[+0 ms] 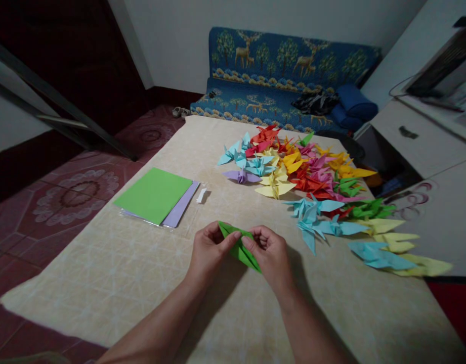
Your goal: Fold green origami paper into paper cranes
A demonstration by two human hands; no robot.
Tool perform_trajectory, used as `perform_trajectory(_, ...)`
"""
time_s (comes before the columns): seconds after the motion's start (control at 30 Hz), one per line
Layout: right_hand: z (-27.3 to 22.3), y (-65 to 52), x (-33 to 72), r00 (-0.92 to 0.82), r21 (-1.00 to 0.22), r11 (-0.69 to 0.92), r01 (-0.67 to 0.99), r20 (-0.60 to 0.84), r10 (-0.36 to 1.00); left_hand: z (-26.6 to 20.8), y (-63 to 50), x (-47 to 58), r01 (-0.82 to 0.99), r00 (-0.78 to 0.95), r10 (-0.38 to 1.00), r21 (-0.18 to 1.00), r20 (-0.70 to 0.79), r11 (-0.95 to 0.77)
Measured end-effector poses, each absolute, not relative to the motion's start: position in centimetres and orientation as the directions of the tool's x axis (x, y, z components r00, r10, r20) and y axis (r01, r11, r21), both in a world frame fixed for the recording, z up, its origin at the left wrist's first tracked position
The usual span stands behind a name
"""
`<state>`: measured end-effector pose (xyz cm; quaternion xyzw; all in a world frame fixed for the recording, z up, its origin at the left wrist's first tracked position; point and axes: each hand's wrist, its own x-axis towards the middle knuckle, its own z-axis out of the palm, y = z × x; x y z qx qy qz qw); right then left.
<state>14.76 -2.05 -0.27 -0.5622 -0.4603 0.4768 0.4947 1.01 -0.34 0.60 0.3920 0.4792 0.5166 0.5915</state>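
Between my two hands is a piece of folded green origami paper (240, 246), held just above the tablecloth. My left hand (210, 247) grips its left side, thumb pressed on the top face and fingers curled behind. My right hand (268, 250) pinches the other side the same way, its thumb close to the left one. The paper is a narrow, pointed shape lying diagonally; its underside is hidden by my fingers. To the left lies a stack of square sheets, a green sheet (155, 194) on top and a purple sheet (182, 205) partly showing beneath.
Many folded paper cranes (308, 172) in several colours cover the table's right side. A small white piece (201, 195) lies beside the stack. Beyond the cloth-covered table (103, 283) stand a blue deer-patterned sofa (270, 76), a white cabinet (437, 202) and a ladder (66, 106).
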Motion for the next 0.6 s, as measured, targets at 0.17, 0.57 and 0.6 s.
perform_trajectory(0.17,0.06,-2.09,14.69,0.127,-0.993,-0.107,0.055,-0.099,0.987,0.33,-0.37,0.9,-0.221,0.015,0.98,0.956,-0.196,0.194)
perform_trajectory(0.57,0.02,-2.52,14.35,0.217,-0.988,-0.014,0.153,0.02,0.976,0.72,-0.68,0.97,-0.219,-0.078,0.98,0.962,-0.183,0.162)
perform_trajectory(0.6,-0.04,-2.57,14.41,0.219,-0.983,0.002,0.186,0.043,0.975,0.78,-0.68,1.0,-0.224,-0.07,0.979,0.959,-0.191,0.171)
